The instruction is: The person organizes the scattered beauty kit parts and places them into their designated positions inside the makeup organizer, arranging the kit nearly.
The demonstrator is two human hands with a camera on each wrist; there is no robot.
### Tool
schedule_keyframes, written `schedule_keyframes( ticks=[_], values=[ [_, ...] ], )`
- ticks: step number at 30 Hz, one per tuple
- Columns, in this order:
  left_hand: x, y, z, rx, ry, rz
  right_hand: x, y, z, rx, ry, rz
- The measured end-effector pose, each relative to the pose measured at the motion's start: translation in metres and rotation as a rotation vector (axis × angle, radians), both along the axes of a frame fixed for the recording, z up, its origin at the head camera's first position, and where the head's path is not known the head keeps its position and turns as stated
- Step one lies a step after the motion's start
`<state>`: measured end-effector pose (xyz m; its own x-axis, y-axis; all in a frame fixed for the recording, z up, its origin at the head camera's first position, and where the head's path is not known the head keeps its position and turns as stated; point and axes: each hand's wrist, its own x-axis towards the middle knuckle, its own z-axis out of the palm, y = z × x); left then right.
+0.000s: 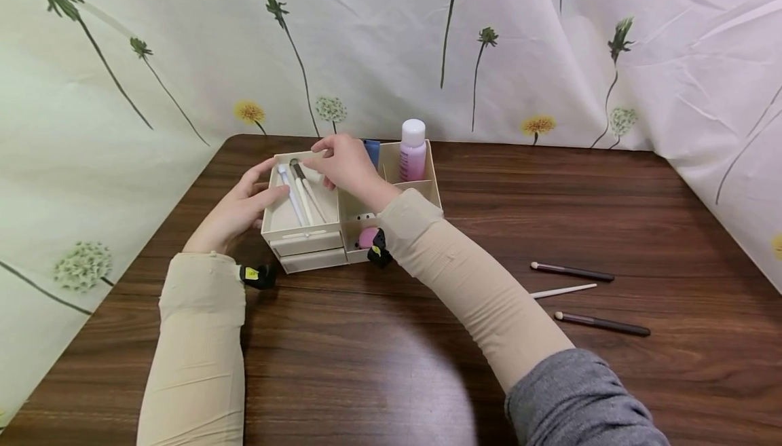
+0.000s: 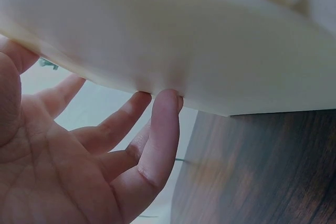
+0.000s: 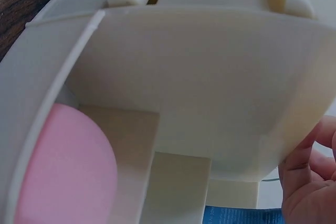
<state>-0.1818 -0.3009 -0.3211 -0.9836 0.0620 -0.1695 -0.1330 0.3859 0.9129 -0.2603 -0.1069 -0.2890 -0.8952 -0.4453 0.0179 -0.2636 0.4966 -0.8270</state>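
Observation:
A cream desktop organizer [image 1: 281, 214] stands towards the back of the table. My left hand [image 1: 235, 208] grips its left side, thumb over the rim and fingers along the outer wall [image 2: 115, 40]. Several slim brushes or sticks [image 1: 302, 191] lie in its top tray, one with a dark end. Over the tray's right half is my right hand [image 1: 348, 168], its fingers spread near the brush ends, with nothing visibly held. In the right wrist view, part of that hand [image 3: 312, 171] is beside the organizer wall [image 3: 210, 66]. Some of its fingertips are hidden.
A pink bottle with a white cap [image 1: 413, 154] and a blue packet [image 1: 371, 151] stand in the organizer's rear compartments. A pink rounded object [image 3: 68, 166] sits in front. Right of it on the table [image 1: 366, 364] lie two dark-handled brushes [image 1: 574, 271] and a white stick [image 1: 565, 290].

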Motion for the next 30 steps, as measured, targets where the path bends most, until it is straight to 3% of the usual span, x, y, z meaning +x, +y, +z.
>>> schedule_keyframes(
  ticks=[7, 13, 24, 30],
  values=[
    [-0.002, 0.002, -0.001, -0.009, -0.009, -0.005, 0.003, 0.010, -0.001, -0.130, -0.046, 0.017],
    [-0.003, 0.001, -0.002, -0.017, -0.022, -0.007, 0.015, 0.022, 0.006, -0.183, -0.099, 0.066],
    [-0.003, -0.002, -0.003, -0.013, 0.006, -0.020, 0.050, 0.063, 0.018, -0.216, -0.029, 0.174],
    [-0.002, -0.001, -0.003, -0.018, 0.018, -0.024, 0.065, 0.089, 0.018, -0.233, -0.023, 0.187]
  ],
)
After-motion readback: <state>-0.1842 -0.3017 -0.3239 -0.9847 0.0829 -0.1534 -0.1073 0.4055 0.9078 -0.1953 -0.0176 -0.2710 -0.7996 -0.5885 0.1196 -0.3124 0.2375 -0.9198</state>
